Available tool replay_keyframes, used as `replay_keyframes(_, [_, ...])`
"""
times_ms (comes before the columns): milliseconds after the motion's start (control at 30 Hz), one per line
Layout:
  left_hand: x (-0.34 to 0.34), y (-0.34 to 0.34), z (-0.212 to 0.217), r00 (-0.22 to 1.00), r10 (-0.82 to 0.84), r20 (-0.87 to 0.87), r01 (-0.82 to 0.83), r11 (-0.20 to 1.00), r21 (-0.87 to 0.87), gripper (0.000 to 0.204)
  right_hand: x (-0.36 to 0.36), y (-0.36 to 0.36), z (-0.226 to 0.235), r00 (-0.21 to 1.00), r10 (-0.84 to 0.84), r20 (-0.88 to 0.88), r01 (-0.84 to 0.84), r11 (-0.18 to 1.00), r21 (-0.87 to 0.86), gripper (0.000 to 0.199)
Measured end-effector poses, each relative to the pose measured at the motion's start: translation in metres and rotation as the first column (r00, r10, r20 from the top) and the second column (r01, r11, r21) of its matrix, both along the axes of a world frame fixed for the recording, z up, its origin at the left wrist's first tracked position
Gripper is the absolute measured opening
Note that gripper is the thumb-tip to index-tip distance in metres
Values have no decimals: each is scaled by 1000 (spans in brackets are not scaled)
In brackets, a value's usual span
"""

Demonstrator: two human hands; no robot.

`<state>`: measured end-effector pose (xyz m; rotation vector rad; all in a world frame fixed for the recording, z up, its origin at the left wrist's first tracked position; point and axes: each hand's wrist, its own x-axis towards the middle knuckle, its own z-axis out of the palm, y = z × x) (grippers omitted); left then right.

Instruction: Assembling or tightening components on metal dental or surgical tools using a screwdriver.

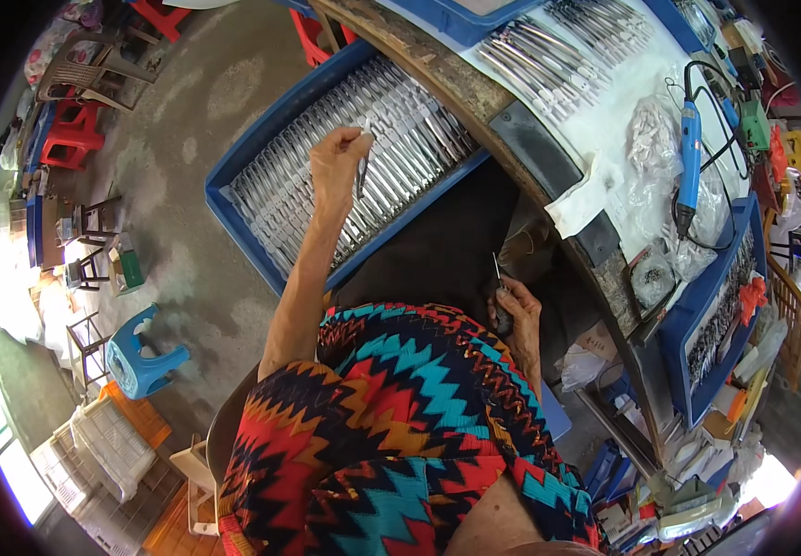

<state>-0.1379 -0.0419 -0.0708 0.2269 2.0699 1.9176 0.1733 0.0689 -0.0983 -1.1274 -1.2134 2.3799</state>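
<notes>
My left hand [334,167] is raised over a blue tray [234,227] filled with close rows of slim, shiny metal instruments [285,181]. Its thumb and fingers are pinched around a slim metal instrument [362,176], which hangs down from the fingertips; its exact kind is too small to tell. Lower and to the right, beside my lap, my right hand [521,320] is closed round the dark handle of a thin-shafted tool [499,278] like a screwdriver, its shaft pointing up.
The workbench [502,107] curves along the right, with rows of metal instruments [549,69], a blue rotary tool [689,157], plastic bags [653,139] and a white cloth [578,206]. Another blue tray [683,347] stands beyond. A blue stool [141,357] and red stools [71,134] stand left.
</notes>
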Motion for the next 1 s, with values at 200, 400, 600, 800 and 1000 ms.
replay_keyframes(200, [-22, 17, -24, 985, 5, 170, -5, 1000, -3, 19, -5, 0, 2, 999, 9, 42, -9, 1000, -5, 29])
replay_keyframes(400, [-28, 38, -39, 977, 45, 209, -41, 999, -23, 9, -6, 0, 3, 997, 41, 69, -41, 999, 7, 30])
replay_keyframes(600, [-29, 42, -59, 983, 33, 182, -32, 999, -7, 10, -7, -2, 3, 997, 33, 74, -33, 999, -1, 30])
replay_keyframes(800, [-25, 42, -66, 984, 21, 175, -20, 1000, -11, 10, -10, -1, 4, 994, 57, 93, -58, 998, 6, 30])
replay_keyframes(1000, [-18, 41, -60, 992, -33, 121, 43, 996, -84, 12, -9, 1, 2, 993, 67, 94, -69, 997, 17, 29])
